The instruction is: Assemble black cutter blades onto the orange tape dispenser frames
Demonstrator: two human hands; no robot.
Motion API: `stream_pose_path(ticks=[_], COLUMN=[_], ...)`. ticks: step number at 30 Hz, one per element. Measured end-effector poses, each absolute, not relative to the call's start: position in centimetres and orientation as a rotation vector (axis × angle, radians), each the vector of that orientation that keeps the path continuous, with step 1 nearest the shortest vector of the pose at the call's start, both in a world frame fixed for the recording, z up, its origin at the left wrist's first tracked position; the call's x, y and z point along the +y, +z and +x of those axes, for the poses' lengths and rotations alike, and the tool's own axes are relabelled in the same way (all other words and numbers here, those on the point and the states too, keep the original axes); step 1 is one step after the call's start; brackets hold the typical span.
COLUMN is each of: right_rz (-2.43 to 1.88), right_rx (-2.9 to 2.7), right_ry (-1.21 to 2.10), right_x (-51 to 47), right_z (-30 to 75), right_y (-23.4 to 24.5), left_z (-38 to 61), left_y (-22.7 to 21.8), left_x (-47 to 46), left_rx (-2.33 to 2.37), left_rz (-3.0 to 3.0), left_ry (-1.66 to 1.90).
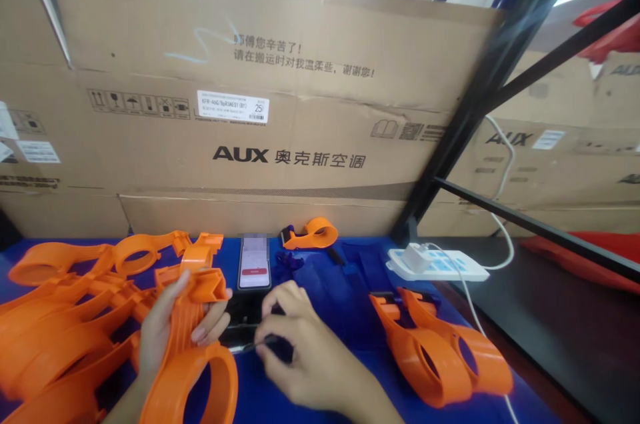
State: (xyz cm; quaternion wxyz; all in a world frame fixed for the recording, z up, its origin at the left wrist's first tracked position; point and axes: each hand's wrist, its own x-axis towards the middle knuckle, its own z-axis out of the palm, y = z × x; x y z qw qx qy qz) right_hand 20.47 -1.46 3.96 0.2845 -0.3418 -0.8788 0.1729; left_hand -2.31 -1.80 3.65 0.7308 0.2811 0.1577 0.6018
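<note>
My left hand (159, 327) is closed around the handle of an orange plastic tape dispenser (187, 324), whose round ring points down toward me. Close beside it, my right hand (305, 347) is bent with thumb and fingertips together over a black tray (241, 317). A thin dark piece shows at those fingertips, too small to name. Left of my left hand lies a heap of similar orange tape dispenser bodies (55, 337). Beyond my right hand is a small cluster of dark blue plastic parts (289, 264).
A phone (255, 264) with a lit screen lies behind the tray. One orange dispenser (320, 233) rests at the back; two more dispensers (430, 361) lie at right. Beyond them are a white power strip (445, 265) with cables, a black rack post (465, 124) and large cardboard boxes (300, 91).
</note>
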Motion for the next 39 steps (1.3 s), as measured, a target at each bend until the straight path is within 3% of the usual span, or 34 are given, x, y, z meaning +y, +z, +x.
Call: stream_pose_path(ticks=[20,33,39], right_rz=[-1.011,-0.755,-0.899], right_rx=[-2.633,-2.136,-2.108], right_ry=[0.205,0.927,0.865], right_x=[-1.4,-2.9,-2.7], right_z=[17.7,19.5,18.7], right_y=[0.3,4.1,3.0], left_z=[-1.6,0.0,0.3], left_y=[1.9,1.8,1.7], left_x=[-1.3,-1.3,-1.2], left_rx=[0.345,1.04,1.035], left_rz=[0.725,0.895,0.839], left_ry=[1.219,1.464,1.584])
